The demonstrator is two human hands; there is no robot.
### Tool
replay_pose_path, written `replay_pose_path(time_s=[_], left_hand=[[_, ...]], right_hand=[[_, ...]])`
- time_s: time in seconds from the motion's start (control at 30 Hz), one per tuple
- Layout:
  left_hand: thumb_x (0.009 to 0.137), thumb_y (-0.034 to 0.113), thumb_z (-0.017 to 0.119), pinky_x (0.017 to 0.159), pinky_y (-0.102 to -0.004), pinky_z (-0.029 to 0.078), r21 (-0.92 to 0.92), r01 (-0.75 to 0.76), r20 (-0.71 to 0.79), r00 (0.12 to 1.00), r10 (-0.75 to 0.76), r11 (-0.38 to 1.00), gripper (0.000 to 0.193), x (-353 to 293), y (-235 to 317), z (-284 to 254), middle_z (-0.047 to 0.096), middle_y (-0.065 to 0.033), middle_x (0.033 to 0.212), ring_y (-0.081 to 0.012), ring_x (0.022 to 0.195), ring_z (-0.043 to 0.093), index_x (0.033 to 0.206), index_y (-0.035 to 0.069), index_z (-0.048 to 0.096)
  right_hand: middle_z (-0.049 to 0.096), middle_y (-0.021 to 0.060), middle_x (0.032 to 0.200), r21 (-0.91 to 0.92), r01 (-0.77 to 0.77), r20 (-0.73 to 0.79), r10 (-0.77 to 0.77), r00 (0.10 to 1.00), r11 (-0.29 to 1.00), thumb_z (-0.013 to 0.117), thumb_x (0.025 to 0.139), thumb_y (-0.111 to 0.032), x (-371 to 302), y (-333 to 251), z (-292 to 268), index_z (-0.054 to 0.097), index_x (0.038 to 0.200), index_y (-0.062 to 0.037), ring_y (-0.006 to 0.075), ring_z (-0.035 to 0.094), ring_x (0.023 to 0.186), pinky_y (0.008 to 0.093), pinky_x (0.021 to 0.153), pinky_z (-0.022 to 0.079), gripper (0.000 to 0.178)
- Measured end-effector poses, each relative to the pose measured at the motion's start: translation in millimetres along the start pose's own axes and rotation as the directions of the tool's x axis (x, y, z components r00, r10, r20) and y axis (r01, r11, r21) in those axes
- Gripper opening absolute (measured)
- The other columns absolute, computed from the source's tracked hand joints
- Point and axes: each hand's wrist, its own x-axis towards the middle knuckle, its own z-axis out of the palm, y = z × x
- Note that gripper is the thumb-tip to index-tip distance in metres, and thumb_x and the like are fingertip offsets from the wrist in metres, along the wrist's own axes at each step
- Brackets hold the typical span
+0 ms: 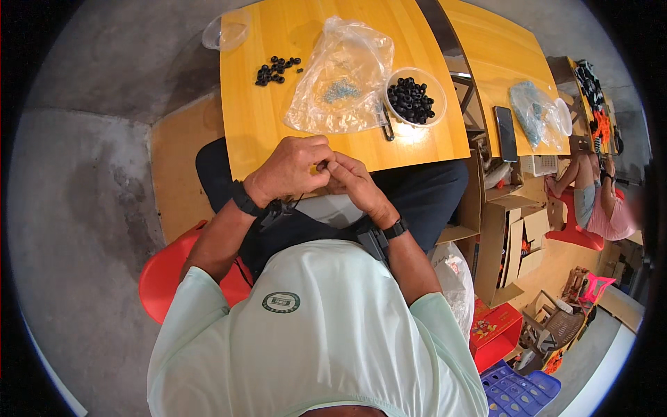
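My left hand [292, 167] and my right hand [356, 182] meet at the near edge of a yellow wooden table [257, 118]. Their fingertips pinch together on a tiny part that is too small to make out. Beyond my hands lies a clear plastic bag [340, 76] with small grey-blue pieces inside. A white bowl [415, 97] full of small black rings stands to the bag's right. A loose heap of black rings [276, 69] lies at the far left of the table.
A clear plastic lid [226, 31] hangs over the table's far left corner. A dark clip [387, 130] lies by the bowl. A second yellow table [500, 62] to the right holds a phone and bags. Another person [597, 198] sits at far right near cardboard boxes [504, 243].
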Motion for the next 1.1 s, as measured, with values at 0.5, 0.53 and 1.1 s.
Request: replay_pose_path(time_s=[0.5, 0.53, 1.1], left_hand=[[0.094, 0.027, 0.059, 0.068, -0.0257, 0.047, -0.472, 0.414, 0.060, 0.896, -0.440, 0.779, 0.032, 8.4, 2.3, 26.2, 0.063, -0.0039, 0.079, -0.0086, 0.076, 0.056, 0.096, -0.004, 0.064], [0.094, 0.027, 0.059, 0.068, -0.0257, 0.047, -0.472, 0.414, 0.061, 0.896, -0.440, 0.778, 0.032, 8.5, 2.5, 25.5, 0.063, -0.0039, 0.079, -0.0086, 0.076, 0.056, 0.096, -0.004, 0.064], [0.094, 0.024, 0.056, 0.078, -0.0324, 0.055, -0.883, 0.191, -0.067, 0.853, -0.518, 0.428, 0.030, 7.0, 15.6, 47.6, 0.069, -0.0182, 0.093, -0.0186, 0.082, 0.065, 0.089, -0.005, 0.062]], right_hand=[[0.048, -0.0059, 0.081, -0.108, 0.037, -0.061, -0.044, 0.997, 0.993, 0.047, 0.103, -0.021, 7.3, -4.8, 5.2, 0.060, 0.105, -0.0074, 0.0028, 0.042, 0.069, 0.0188, 0.058, 0.033, 0.019], [0.052, -0.0034, 0.084, -0.133, 0.068, -0.058, -0.076, 0.995, 0.989, 0.047, 0.102, -0.020, 7.7, -3.3, 5.7, 0.060, 0.107, -0.0044, 0.0060, 0.047, 0.072, 0.0211, 0.061, 0.038, 0.021], [0.062, 0.0111, 0.109, -0.591, 0.362, 0.067, -0.403, 0.913, 0.721, 0.049, 0.098, -0.019, 7.9, -24.1, 17.4, 0.060, 0.111, 0.0004, 0.0239, 0.056, 0.106, 0.0336, 0.095, 0.043, 0.027]])
